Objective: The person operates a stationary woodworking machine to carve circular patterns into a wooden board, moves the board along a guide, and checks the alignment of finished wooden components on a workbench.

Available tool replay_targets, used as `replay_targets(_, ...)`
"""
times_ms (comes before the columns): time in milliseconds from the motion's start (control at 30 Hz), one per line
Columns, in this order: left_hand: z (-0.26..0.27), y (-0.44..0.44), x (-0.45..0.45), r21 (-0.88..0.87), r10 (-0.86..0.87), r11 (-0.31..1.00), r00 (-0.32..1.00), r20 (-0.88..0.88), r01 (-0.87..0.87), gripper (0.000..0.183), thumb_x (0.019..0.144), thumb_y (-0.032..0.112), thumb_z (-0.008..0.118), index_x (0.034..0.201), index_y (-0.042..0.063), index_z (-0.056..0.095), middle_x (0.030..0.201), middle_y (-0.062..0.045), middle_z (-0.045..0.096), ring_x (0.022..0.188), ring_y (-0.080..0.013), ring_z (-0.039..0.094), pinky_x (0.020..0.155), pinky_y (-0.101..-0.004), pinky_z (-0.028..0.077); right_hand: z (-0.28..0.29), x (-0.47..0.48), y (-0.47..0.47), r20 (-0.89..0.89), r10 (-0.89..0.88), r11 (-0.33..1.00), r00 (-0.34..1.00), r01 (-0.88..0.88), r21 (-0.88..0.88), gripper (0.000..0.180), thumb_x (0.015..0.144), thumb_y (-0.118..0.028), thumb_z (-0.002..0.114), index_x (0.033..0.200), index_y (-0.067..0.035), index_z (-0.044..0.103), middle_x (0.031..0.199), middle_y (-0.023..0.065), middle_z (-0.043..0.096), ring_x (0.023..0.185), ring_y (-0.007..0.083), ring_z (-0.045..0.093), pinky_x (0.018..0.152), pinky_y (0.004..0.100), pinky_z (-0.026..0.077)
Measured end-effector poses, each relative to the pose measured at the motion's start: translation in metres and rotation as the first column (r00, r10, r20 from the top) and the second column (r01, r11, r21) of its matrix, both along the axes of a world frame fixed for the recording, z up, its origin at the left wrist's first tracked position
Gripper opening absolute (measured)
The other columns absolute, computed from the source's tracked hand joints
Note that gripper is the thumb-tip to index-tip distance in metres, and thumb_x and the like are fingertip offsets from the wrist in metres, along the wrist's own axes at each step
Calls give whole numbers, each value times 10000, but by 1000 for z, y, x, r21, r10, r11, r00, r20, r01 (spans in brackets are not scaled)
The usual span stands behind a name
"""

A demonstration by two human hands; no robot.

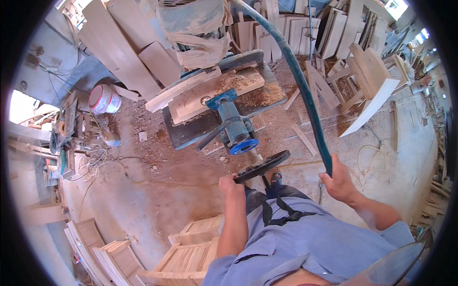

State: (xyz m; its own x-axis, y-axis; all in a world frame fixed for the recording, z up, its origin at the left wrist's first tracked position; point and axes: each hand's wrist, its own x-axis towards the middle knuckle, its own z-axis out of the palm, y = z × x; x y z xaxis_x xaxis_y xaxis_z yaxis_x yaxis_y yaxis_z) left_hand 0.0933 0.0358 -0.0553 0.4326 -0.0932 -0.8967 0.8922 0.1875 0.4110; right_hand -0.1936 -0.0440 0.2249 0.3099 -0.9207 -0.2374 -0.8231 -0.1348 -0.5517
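Observation:
My left hand (229, 185) grips the rim of a black handwheel (263, 166) in front of my waist. In my right hand (338, 178) is the lower end of a long curved teal lever (290, 53), which rises toward the top of the machine. Ahead stands a woodworking machine with a dark table (189, 132). A thick wooden workpiece (186, 105) lies on it, with a round hole and loose chips on top. A blue clamp (222, 99) reaches against its near side, with a smaller blue handwheel (244, 146) at its end. A wooden strip (182, 89) runs behind the workpiece.
Wood boards (121, 46) lean at the back left, near a white-and-red bucket (103, 99). A wooden frame piece (372, 82) stands at right. Cables (375, 159) lie across the chip-strewn floor (171, 200). Panelled wooden pieces (186, 254) stand close by my left side.

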Motion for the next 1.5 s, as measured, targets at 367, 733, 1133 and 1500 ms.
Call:
replay_targets(367,40,-23,-32,164,105,975,961,255,-150,167,870,69,443,1028,123,445,889,-84,511,691,-241,506,626,-491,453,-96,14,-6,48,-50,998,998,48,31,454,829,-124,636,1206,-18,408,785,301,612,762,520,597,651,585,438)
replay_targets(733,-6,11,1,-99,-57,993,997,49,62,394,783,-133,350,1116,54,450,804,-98,478,607,-196,492,476,-290,396,-134,16,-17,12,-71,995,997,72,-63,432,825,-111,642,1185,-31,416,762,276,612,733,507,600,641,585,447)
replay_targets(1133,-20,12,6,-157,-6,988,999,-33,1,117,797,-53,353,819,54,397,757,-132,438,583,-220,447,471,-311,428,-108,19,-15,-12,-105,993,994,104,-63,424,819,-107,639,1185,-38,436,745,286,602,742,514,594,639,572,438)
replay_targets(1500,-24,13,20,-125,-67,991,973,-222,40,281,657,-140,351,862,51,371,770,-97,409,548,-188,428,407,-274,350,-89,12,-12,-42,-113,993,993,112,-36,384,824,-101,634,1153,-42,445,726,259,592,719,486,598,617,545,440)
